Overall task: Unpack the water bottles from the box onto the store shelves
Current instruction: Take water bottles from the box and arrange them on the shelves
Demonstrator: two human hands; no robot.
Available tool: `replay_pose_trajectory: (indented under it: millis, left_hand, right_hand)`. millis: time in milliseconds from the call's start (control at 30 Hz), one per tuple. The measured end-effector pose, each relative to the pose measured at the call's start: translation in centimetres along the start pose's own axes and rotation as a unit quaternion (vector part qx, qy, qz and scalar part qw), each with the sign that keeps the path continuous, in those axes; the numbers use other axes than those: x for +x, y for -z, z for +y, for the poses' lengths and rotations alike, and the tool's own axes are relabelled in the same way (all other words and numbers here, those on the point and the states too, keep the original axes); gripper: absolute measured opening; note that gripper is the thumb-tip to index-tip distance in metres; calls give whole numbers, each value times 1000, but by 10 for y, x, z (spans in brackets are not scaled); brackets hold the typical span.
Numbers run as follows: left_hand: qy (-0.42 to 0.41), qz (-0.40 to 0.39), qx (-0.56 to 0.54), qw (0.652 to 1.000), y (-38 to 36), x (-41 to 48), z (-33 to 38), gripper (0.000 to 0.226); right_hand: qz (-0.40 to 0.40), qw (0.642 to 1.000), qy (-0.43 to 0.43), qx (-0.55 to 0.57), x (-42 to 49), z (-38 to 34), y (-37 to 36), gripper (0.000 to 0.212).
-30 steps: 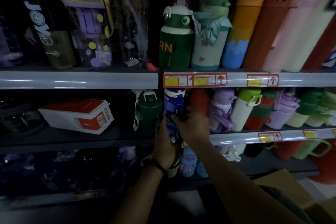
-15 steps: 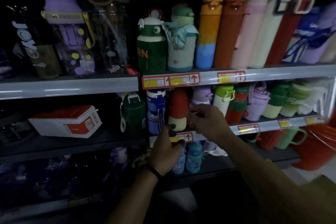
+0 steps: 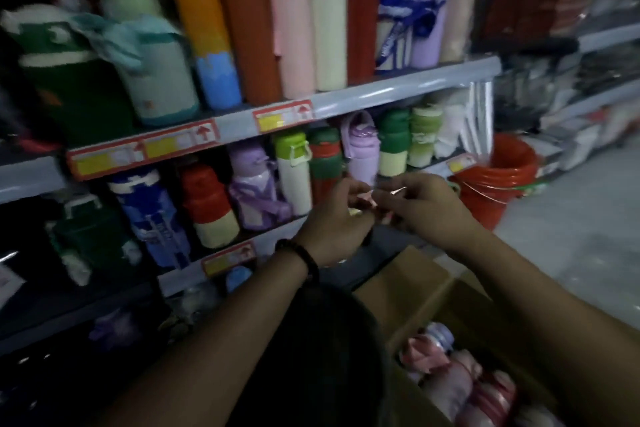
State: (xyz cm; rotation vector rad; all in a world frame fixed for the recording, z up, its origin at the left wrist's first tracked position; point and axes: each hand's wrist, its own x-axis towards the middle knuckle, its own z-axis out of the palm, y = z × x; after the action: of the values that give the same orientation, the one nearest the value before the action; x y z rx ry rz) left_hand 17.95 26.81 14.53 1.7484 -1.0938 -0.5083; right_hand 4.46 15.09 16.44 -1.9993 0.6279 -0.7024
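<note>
My left hand (image 3: pixel 332 224) and my right hand (image 3: pixel 424 205) meet in front of the middle shelf (image 3: pixel 180 279). Together they pinch a small shiny scrap of clear wrapper (image 3: pixel 375 198); the view is blurred, so its shape is unclear. On that shelf a blue bottle (image 3: pixel 152 215) stands next to a red and cream bottle (image 3: pixel 207 205) and a purple one (image 3: pixel 254 191). The open cardboard box (image 3: pixel 415 281) sits low on the right, below my right arm. Several wrapped pink bottles (image 3: pixel 446 378) lie inside it.
The upper shelf (image 3: pixel 381 90) carries tall bottles in orange, rust, pink and cream. A stack of red buckets (image 3: pixel 498 180) stands on the floor at the shelf's right end. Beyond it are grey floor (image 3: pixel 571 246) and another packed rack (image 3: pixel 588 56).
My view has swung right and down, bringing the box into sight. Both hands have left the shelf edge and come together further right around the wrapper scrap.
</note>
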Motion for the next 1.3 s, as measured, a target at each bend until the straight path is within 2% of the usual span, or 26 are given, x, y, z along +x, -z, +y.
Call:
replay_pose_trajectory:
  millis: [133,200,267,433,567,733,800,867,933,1033,1100,1167,1300]
  left_hand:
    - [4,-160,66,985,-67,43,4,28]
    - [19,-222,98,970,-100,57,1,40]
    - [36,-251,98,962,-132,68,-9,53]
    - [113,-319,88,937,-210,85,-51,29]
    - [171,-335,60,925,-269,80,-90,30]
    - [206,-372,63,903,-338,62,-144,30]
    - [191,-369,116,902,-360,53,-173,37]
    - [148,-332,191,912,-372,43,-200,35]
    - [111,-289,225,924,-373,33,-222,29]
    - [41,-275,291,915,-367,14,-250,28]
    - [-21,-277,352,894,-369,-3,-264,33]
    - [-71,-280,386,876,-377,-18,-271,35]
    - [-47,-286,312,905,-411,-37,-264,33]
  right_hand:
    - [22,994,-104,40,-16,57,51,21]
    - [37,985,-160,47,-25,94,73,30]
    - [53,974,-217,45,-34,134,90,31]
    - [83,941,-325,55,-65,224,113,19]
    - [98,903,-414,69,-103,302,117,26]
    - [168,820,-536,113,-160,396,115,14]
    - [208,776,-586,108,-181,425,110,21]
    - [257,734,-617,120,-196,446,100,28]
    - [256,711,-649,87,-207,462,88,42]
    - [249,697,-672,4,-219,465,70,64]
    - [266,697,-666,-8,-229,462,59,74]
    - [250,705,-664,-3,-235,456,51,80]
    - [214,696,-685,16,-239,452,44,93]
